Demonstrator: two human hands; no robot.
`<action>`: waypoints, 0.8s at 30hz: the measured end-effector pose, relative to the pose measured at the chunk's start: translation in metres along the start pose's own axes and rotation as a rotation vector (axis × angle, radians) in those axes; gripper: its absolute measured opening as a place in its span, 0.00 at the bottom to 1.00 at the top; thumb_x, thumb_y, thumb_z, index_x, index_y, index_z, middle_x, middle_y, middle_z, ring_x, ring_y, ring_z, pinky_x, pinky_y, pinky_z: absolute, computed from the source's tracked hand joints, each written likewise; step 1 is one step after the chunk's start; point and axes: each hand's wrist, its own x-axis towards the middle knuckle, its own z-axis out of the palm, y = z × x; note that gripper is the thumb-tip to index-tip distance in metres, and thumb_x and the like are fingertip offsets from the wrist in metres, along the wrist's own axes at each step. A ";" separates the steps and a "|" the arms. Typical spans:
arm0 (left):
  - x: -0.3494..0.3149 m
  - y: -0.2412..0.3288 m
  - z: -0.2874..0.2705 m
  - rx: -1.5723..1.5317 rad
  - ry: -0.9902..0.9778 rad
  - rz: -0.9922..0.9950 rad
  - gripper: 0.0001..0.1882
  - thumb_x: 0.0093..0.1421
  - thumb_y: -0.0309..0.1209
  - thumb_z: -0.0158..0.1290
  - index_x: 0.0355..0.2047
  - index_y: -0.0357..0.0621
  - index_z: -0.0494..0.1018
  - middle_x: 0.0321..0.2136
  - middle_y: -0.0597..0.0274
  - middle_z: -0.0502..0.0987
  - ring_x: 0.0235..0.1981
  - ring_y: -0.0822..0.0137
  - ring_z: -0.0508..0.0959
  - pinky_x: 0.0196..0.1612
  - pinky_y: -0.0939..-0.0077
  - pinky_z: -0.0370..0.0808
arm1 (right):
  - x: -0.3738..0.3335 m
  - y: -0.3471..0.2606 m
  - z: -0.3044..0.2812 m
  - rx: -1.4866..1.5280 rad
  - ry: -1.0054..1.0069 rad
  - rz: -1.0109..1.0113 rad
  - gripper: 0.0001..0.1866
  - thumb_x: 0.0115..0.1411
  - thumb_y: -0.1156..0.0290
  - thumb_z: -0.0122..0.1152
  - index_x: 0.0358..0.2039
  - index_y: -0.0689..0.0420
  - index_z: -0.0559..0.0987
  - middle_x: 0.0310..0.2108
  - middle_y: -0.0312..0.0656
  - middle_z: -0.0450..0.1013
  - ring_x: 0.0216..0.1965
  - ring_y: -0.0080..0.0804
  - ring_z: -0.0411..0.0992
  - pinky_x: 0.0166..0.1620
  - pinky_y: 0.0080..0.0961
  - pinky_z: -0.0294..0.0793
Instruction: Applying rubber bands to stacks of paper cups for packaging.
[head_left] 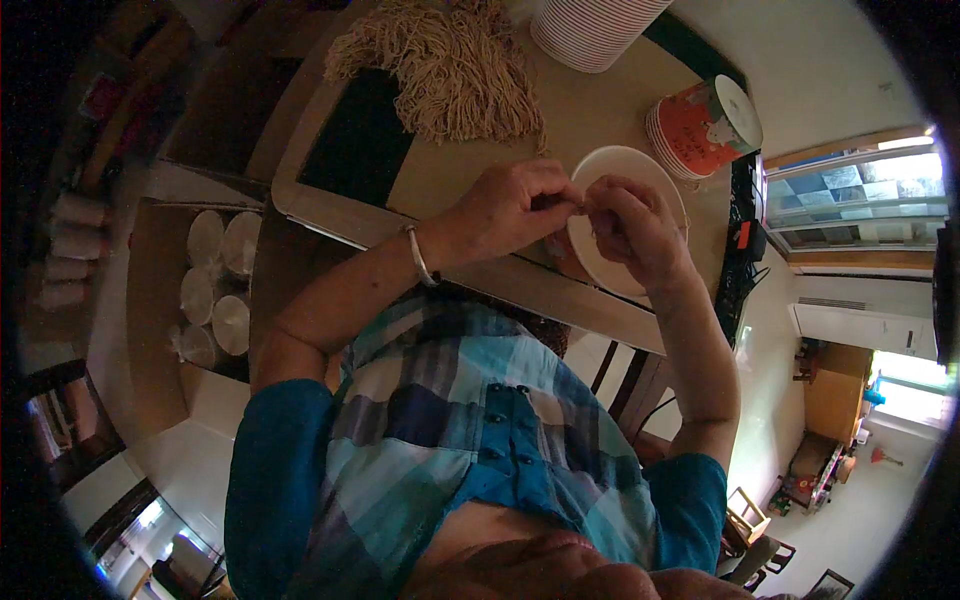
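Pinching something too small to identify, both hands (580, 210) meet fingertip to fingertip over a white plate (625, 165). It sits on the wooden tabletop (440, 175) (tan cord bundle (450, 65) behind), pale tiled floor (850, 520) beyond.

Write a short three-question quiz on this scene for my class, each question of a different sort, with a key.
1. True or false: the left hand and right hand meet above the white paper bowl.
2. What lies at the table's far side? A) pile of tan strings B) a kettle C) a book
3. Fill in: the left wrist wears a metal ____.

Key: 1 true; 2 A; 3 bracelet.
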 end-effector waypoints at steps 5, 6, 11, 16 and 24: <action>0.000 -0.004 0.005 -0.140 0.039 -0.048 0.06 0.55 0.25 0.54 0.33 0.36 0.75 0.28 0.60 0.74 0.30 0.71 0.76 0.34 0.77 0.73 | -0.002 0.009 -0.001 -0.018 0.026 -0.115 0.08 0.60 0.69 0.52 0.36 0.59 0.74 0.23 0.35 0.69 0.18 0.21 0.65 0.20 0.18 0.65; -0.001 -0.007 0.006 -0.139 0.040 -0.048 0.06 0.55 0.25 0.54 0.33 0.36 0.75 0.28 0.60 0.74 0.30 0.71 0.76 0.34 0.77 0.73 | -0.003 0.008 0.000 -0.050 0.037 -0.139 0.08 0.60 0.70 0.54 0.38 0.60 0.73 0.26 0.36 0.71 0.20 0.22 0.67 0.23 0.19 0.69; -0.001 -0.002 0.004 -0.414 0.009 -0.222 0.06 0.56 0.24 0.53 0.33 0.34 0.75 0.28 0.63 0.74 0.32 0.74 0.76 0.34 0.81 0.73 | -0.006 0.009 0.007 -0.138 0.014 -0.226 0.11 0.60 0.71 0.58 0.41 0.60 0.72 0.29 0.38 0.73 0.23 0.21 0.69 0.26 0.20 0.72; -0.002 -0.002 0.003 -0.314 0.019 -0.202 0.06 0.57 0.25 0.53 0.33 0.35 0.75 0.28 0.62 0.75 0.32 0.74 0.76 0.34 0.80 0.73 | -0.004 0.012 0.011 -0.206 0.018 -0.306 0.11 0.59 0.72 0.58 0.42 0.60 0.72 0.29 0.37 0.73 0.24 0.20 0.70 0.27 0.18 0.72; -0.001 -0.002 0.002 -0.184 0.033 -0.134 0.07 0.55 0.26 0.54 0.33 0.35 0.76 0.28 0.59 0.75 0.31 0.71 0.76 0.35 0.78 0.72 | -0.008 0.013 0.017 -0.406 0.156 -0.328 0.08 0.62 0.71 0.55 0.40 0.58 0.74 0.29 0.35 0.74 0.25 0.18 0.70 0.26 0.16 0.72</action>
